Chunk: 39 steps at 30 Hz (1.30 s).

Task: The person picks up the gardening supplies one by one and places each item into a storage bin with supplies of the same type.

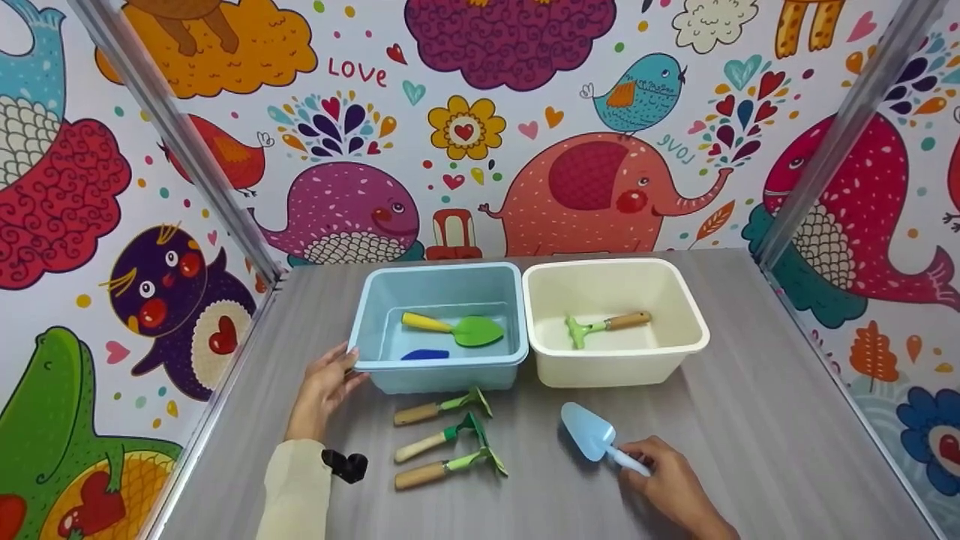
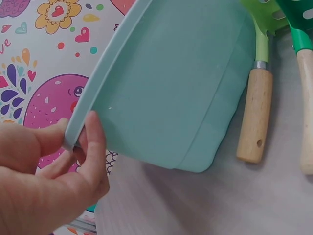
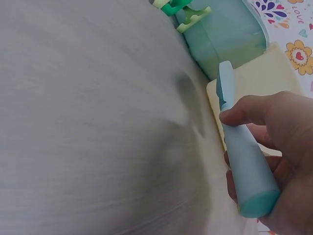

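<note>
Fingers of my right hand, lower right, curl around a pale-blue trowel. Left of centre, my left hand pinches a blue bin by its rim.

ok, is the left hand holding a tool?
No, the left wrist view shows the left hand pinching the blue bin by its rim.
</note>
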Each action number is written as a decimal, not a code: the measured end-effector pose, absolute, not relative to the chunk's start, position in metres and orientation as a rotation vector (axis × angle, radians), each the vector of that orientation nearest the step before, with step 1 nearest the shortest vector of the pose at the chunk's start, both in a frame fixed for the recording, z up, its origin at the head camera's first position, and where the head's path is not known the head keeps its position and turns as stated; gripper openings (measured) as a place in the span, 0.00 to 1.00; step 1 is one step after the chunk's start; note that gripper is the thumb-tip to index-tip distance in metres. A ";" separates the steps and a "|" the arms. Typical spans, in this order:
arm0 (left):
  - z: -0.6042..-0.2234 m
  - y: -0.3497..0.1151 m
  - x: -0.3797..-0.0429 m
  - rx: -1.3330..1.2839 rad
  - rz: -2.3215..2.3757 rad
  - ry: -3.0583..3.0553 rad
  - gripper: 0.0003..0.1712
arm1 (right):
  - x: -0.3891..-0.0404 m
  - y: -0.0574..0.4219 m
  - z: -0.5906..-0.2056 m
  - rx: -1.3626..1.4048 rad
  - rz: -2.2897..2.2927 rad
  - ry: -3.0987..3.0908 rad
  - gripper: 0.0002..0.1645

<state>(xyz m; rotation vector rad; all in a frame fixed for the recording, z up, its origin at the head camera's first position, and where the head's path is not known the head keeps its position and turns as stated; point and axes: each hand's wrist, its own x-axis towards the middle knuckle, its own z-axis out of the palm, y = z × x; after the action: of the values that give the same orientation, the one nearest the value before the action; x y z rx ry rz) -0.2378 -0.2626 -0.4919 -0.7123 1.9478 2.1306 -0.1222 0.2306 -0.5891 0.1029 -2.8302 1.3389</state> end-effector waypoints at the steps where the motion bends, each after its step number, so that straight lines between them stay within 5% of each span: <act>1: -0.492 -0.263 -0.237 -0.713 2.128 1.949 0.33 | -0.123 0.230 -0.588 0.105 1.335 -2.831 0.16; 39: -0.493 -0.261 -0.238 -0.708 2.145 1.939 0.33 | -0.150 0.203 -0.519 0.425 1.290 -2.745 0.19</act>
<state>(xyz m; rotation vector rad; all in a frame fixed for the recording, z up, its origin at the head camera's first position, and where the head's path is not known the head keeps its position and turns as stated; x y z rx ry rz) -0.2379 -0.2615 -0.4927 -0.7075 1.9387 2.1453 -0.1499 0.2033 -0.5191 0.4254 -2.7451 1.2901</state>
